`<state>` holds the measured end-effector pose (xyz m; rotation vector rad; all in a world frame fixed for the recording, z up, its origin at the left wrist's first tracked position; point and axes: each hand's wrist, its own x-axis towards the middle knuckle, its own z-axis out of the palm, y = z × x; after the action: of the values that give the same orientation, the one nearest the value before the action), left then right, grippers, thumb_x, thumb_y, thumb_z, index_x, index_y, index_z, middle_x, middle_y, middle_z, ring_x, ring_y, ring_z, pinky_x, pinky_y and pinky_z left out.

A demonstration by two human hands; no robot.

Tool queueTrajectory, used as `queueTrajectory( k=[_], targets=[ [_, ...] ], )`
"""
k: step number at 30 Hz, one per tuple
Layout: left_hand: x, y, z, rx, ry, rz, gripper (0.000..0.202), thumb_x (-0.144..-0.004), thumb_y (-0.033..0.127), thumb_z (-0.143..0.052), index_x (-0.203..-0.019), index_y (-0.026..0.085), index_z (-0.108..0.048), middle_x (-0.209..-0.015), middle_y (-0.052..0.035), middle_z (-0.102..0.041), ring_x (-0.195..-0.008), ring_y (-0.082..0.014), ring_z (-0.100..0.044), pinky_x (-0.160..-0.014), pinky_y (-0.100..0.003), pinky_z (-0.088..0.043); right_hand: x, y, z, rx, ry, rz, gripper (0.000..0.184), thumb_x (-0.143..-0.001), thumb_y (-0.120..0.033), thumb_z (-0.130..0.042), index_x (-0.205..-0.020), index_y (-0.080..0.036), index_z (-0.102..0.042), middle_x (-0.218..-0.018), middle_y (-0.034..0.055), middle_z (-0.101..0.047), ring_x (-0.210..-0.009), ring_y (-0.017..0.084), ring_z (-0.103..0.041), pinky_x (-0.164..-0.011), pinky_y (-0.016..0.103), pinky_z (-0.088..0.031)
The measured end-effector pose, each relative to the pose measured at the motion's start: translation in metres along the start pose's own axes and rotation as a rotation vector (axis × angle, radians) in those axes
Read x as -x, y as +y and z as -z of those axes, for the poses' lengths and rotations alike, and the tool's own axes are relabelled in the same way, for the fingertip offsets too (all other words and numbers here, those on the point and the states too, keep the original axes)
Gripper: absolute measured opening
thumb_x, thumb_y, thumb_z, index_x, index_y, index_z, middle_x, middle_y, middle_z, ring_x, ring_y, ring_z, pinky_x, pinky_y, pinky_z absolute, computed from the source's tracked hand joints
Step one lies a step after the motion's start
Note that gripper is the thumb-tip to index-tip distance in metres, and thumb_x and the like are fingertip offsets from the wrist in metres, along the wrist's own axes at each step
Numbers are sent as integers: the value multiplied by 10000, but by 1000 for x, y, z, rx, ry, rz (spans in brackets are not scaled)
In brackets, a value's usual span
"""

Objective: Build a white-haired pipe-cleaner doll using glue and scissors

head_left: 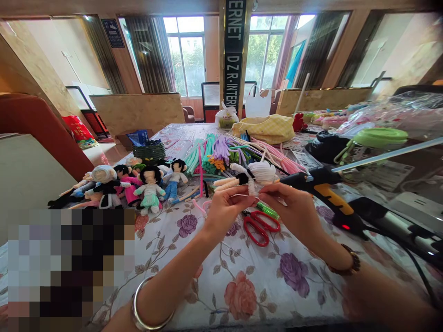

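Observation:
A small pipe-cleaner doll (263,172) with white hair and a black-and-white body lies sideways just beyond my fingertips. One of its white fuzzy arms runs down to where my hands meet. My left hand (230,210) is closed in a pinch at the end of that arm. From the other side, my right hand (294,207) also pinches there, its fingertips close to the left ones. The exact grip is partly hidden by the fingers. Below the hands are red-handled scissors (261,228) and a green transparent object (268,210), partly covered by my right hand.
Several finished dolls (150,184) sit at the left. Behind my hands lies a heap of coloured pipe cleaners (221,150). A glue gun (325,191) with a red light and long glue stick is at the right, near a green-lidded jar (379,138). A yellow checked pouch (265,129) lies farther back.

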<state>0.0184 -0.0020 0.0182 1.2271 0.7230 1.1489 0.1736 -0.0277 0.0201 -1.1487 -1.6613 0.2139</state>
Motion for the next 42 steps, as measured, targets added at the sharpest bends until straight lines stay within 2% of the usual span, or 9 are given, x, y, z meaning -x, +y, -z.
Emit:
queueTrajectory(
  k=[6, 12, 17, 24, 28, 34, 38, 42],
  targets=[
    [2, -1, -1, -19, -5, -15, 286, -587, 287, -805, -852, 187, -761, -775, -37, -721, -756, -185, -659, -820, -332, -529, 1, -1, 0, 24, 8, 4, 64, -778, -254, -644, -733, -222, -677, -702, -9, -711, -619, 154, -647, -555, 250, -510],
    [2, -1, -2, -14, 4, -38, 254, -565, 263, -817, -800, 183, -762, -785, -23, -722, -678, -144, -645, -714, -287, -553, 0, -2, 2, 11, 28, -23, 71, -750, -262, -669, -708, -218, -705, -696, -2, -724, -628, 171, -661, -599, 274, -522],
    [2, -2, -3, 19, -12, -69, 214, -581, 260, -808, -778, 190, -763, -819, -25, -708, -703, -161, -671, -757, -320, -568, 0, -5, 3, -37, 52, -70, 66, -724, -280, -690, -692, -229, -717, -686, 3, -733, -614, 190, -670, -584, 293, -532],
    [3, -5, -6, 100, -3, -86, 186, -595, 279, -800, -744, 174, -767, -905, -30, -677, -754, -148, -644, -785, -326, -584, 4, -2, 0, 80, 127, 75, 43, -757, -269, -685, -731, -239, -701, -730, 4, -723, -647, 182, -669, -632, 301, -535],
    [3, -8, -7, 159, 33, -72, 174, -589, 295, -804, -693, 163, -762, -828, -15, -659, -678, -113, -619, -728, -298, -594, 7, -3, -2, 156, 174, 163, 33, -756, -231, -691, -724, -226, -697, -729, 17, -717, -665, 183, -678, -646, 292, -531],
    [4, -10, -7, 104, 75, -84, 200, -585, 280, -800, -742, 161, -765, -779, -22, -687, -654, -123, -611, -725, -303, -568, 11, -5, -4, 227, 185, 230, 26, -776, -216, -677, -763, -234, -690, -740, 11, -718, -675, 175, -682, -654, 286, -533],
    [4, -9, -7, 97, 82, -108, 176, -580, 274, -797, -702, 156, -750, -739, -13, -666, -599, -115, -597, -671, -285, -546, 13, -3, -6, 220, 207, 290, 45, -768, -189, -686, -782, -231, -691, -767, 17, -728, -720, 182, -690, -686, 284, -536],
    [5, -5, -8, 135, 69, -82, 161, -592, 280, -787, -656, 145, -728, -643, -5, -630, -567, -101, -561, -639, -267, -518, 12, -2, -8, 186, 176, 278, 53, -778, -174, -675, -799, -219, -692, -804, 24, -730, -763, 177, -687, -720, 276, -527]
  ],
)
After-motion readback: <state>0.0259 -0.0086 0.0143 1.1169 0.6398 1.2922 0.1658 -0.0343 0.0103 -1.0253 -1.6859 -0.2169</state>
